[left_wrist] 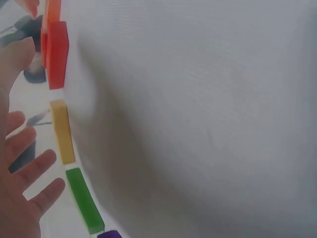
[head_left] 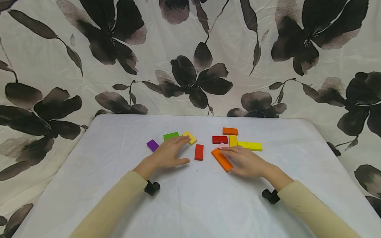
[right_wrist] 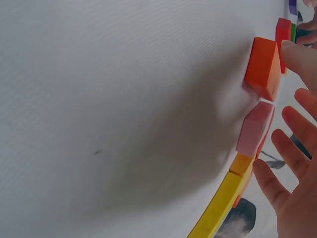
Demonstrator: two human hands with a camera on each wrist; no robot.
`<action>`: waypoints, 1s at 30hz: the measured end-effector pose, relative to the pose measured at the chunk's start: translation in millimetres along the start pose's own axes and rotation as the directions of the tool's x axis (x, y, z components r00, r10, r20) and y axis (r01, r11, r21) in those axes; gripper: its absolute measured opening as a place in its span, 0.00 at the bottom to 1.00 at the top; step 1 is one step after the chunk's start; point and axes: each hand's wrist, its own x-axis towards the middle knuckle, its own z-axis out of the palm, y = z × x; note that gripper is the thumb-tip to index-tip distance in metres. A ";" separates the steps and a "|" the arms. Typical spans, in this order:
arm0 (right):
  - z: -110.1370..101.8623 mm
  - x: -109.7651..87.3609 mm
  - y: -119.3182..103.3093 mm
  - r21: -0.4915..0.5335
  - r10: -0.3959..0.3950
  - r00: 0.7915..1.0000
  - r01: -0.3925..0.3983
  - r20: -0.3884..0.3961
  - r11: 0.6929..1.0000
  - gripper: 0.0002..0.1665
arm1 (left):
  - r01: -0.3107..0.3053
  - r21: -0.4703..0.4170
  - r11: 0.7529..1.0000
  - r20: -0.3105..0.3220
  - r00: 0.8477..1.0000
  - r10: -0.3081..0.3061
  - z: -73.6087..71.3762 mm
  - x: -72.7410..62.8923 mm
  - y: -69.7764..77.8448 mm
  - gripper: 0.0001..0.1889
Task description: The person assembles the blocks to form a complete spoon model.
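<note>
My left hand (head_left: 167,153) is over the table with its fingers spread, beside a green block (head_left: 171,135), a pale yellow block (head_left: 190,138) and a purple block (head_left: 152,145). In the left wrist view nothing lies in its grasp. A red block (head_left: 199,152) lies flat between the two hands. My right hand (head_left: 248,162) extends its fingers over a long orange block (head_left: 221,159) and a partly hidden pink block (right_wrist: 255,129). Its thumb (right_wrist: 297,57) is by the orange block's end; whether it touches cannot be told.
Behind the right hand lie another red block (head_left: 219,139), a smaller orange block (head_left: 230,131), an upright-lying yellow block (head_left: 233,140) and a long bright yellow block (head_left: 250,146). A white cloth covers the table (head_left: 190,205). A floral curtain (head_left: 190,33) hangs behind it.
</note>
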 end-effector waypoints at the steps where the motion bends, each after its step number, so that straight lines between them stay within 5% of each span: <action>1: 0.2 1.5 -0.7 0.001 0.001 1.000 -0.001 0.007 1.000 0.39 | -0.002 -0.001 1.000 0.004 1.000 0.002 0.7 1.8 1.1 0.40; 16: 2.2 15.7 -1.4 -0.032 0.020 0.995 -0.017 0.095 0.999 0.39 | -0.020 -0.002 1.000 0.033 0.999 0.020 7.9 22.2 17.6 0.30; 30: 7.0 22.7 -1.8 -0.025 0.058 0.990 -0.055 0.127 0.998 0.40 | 0.045 0.032 0.998 0.050 0.998 -0.047 11.4 31.3 25.2 0.29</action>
